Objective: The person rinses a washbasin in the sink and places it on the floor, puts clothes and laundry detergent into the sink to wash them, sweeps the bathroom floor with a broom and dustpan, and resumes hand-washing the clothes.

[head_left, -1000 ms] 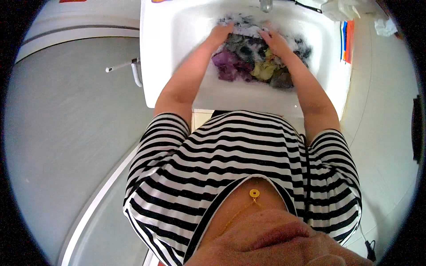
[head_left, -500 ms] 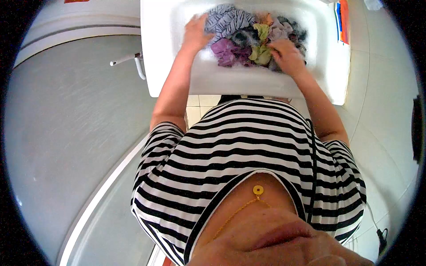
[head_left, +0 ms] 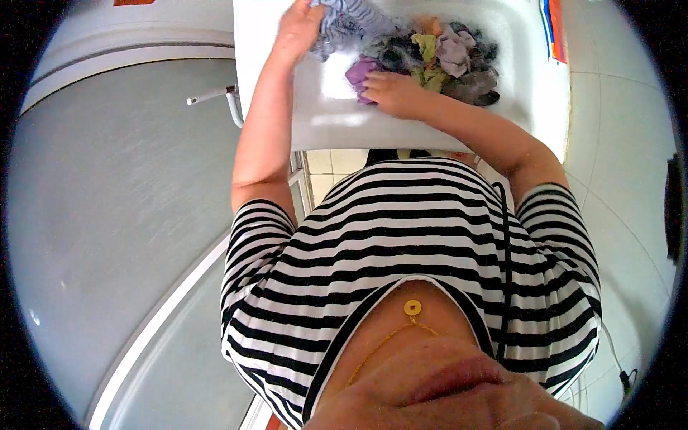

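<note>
My left hand [head_left: 297,32] grips a blue-grey striped garment [head_left: 351,25], pulled up over the left part of a white basin [head_left: 337,129]. Part of the garment still trails toward the other wet laundry. My right hand [head_left: 390,93] is closed over a purple cloth [head_left: 362,75] near the basin's front side, its fingertips partly sunk in the fabric. Beside it lie a yellow-green cloth [head_left: 426,50], a pale mauve cloth [head_left: 455,51] and dark pieces [head_left: 469,86], in suds.
A glass door panel [head_left: 129,179] with a white handle [head_left: 211,96] stands to the left of the basin. A blue and orange packet [head_left: 555,32] sits at the basin's right edge. White tiled wall [head_left: 602,129] runs along the right, with a cable plug [head_left: 628,380] low down.
My left hand has moved up and left, lifting the striped garment with it. My right hand has shifted left from the yellow-green cloth to the purple one.
</note>
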`<action>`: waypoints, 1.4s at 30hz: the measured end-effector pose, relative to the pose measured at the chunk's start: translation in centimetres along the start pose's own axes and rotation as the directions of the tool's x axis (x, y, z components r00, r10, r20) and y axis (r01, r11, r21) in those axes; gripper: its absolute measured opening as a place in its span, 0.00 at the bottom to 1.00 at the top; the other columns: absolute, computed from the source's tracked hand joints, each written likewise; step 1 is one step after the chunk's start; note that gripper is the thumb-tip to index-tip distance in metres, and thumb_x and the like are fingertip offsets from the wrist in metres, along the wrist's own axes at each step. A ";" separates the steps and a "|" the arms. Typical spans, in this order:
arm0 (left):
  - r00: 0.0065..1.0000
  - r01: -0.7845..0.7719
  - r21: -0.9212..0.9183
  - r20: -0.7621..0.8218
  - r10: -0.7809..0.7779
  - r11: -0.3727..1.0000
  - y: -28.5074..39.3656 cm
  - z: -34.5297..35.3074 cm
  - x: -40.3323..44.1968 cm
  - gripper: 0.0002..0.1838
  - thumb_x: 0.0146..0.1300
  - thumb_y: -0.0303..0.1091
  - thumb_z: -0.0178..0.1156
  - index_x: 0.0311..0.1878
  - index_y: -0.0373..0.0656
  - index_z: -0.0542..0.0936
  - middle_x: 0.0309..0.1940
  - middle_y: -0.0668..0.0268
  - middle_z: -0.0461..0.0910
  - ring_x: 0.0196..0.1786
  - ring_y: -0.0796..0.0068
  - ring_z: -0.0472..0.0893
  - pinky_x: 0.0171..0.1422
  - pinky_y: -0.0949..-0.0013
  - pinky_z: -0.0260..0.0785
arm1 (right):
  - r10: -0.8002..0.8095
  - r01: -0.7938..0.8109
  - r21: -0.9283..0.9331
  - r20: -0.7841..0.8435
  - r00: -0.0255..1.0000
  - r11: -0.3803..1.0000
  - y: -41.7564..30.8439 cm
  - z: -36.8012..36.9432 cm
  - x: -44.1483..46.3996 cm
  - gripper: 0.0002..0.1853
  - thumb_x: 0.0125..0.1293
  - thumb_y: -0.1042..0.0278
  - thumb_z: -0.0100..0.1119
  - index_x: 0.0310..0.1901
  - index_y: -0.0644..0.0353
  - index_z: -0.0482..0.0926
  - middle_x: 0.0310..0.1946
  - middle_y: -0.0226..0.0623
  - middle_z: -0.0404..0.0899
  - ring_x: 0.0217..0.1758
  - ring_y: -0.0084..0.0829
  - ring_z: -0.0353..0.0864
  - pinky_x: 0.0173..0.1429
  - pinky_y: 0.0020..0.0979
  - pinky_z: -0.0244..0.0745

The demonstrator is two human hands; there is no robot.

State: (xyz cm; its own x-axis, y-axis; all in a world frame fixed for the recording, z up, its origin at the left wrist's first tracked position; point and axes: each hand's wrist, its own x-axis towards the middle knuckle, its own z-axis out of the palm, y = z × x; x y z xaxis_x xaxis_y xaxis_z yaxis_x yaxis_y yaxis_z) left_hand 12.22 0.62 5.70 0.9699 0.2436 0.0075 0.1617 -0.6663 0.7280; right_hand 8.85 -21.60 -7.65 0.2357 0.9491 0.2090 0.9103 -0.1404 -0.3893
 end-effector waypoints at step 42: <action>0.975 -0.136 0.398 0.214 0.052 0.907 -8.4 7.1 -3.9 0.31 0.60 0.47 0.54 0.65 0.50 0.63 0.66 0.49 0.57 0.63 0.41 0.62 0.65 0.55 0.59 | 0.868 -0.732 -0.467 0.272 0.415 0.496 12.8 -14.3 -15.1 0.16 0.59 0.64 0.47 0.48 0.59 0.74 0.41 0.48 0.79 0.46 0.46 0.79 0.48 0.41 0.74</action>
State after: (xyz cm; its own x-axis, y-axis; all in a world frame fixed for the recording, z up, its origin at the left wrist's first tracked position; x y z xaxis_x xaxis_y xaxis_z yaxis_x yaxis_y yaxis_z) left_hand 8.43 0.23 -5.30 0.9935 0.0518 -0.1013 0.0873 -0.9180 0.3870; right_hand 21.78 -41.71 -2.98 0.7956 0.3488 -0.4954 0.4381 -0.8960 0.0727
